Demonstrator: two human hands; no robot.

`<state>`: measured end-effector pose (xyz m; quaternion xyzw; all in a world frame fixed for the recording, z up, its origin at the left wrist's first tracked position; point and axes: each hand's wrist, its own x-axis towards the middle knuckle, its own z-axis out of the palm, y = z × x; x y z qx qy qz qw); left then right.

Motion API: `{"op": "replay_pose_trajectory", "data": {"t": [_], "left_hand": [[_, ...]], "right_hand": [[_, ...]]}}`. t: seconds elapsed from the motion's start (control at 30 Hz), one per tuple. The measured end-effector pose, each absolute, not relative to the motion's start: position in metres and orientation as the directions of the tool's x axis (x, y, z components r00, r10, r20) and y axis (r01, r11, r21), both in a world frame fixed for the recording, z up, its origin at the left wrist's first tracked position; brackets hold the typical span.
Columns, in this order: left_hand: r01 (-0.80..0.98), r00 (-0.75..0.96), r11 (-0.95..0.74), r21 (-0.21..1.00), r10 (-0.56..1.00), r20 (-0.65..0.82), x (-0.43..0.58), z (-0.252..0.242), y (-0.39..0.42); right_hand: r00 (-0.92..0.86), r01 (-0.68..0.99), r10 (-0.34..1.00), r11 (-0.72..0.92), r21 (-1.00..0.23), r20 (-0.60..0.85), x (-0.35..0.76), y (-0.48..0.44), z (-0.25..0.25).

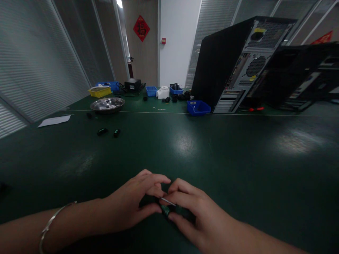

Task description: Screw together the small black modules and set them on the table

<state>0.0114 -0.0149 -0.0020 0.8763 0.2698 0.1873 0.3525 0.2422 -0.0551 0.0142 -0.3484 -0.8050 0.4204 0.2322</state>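
Low in the middle of the view, my two hands meet over a small green piece (165,210) that looks like a circuit board. My right hand (197,208) is closed, its thumb against the green piece and its bent index finger along a thin silver metal strip (168,201). From the other side, my left hand (140,195) pinches at the same spot, thumb tip at the green piece and fingertips near the strip's left end. Fingers hide part of both items. Further off to the left lie two small black pieces with green marks (102,131).
A round metal dish (107,104) stands at the back left near a paper sheet (54,120). Blue bins, including one blue bin (198,108), line the back with a yellow tray (100,92). A black computer case (225,60) stands at the right on the green table (212,148).
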Motion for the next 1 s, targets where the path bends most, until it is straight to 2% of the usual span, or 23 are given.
{"op": "replay_pose_trajectory", "data": {"t": [0.4,1.0], "left_hand": [[0.360,0.779,-0.618,0.698,0.612,0.140,0.0107,-0.0014,-0.0147],[0.382,0.764,-0.562,0.734,0.638,0.091,0.0094,0.0012,-0.0160]], "right_hand": [[-0.645,0.331,0.755,0.417,-0.847,0.119,0.2443,-0.0539,0.0096],[-0.624,0.317,0.769,0.412,-0.854,0.139,0.2432,-0.0534,0.0125]]}}
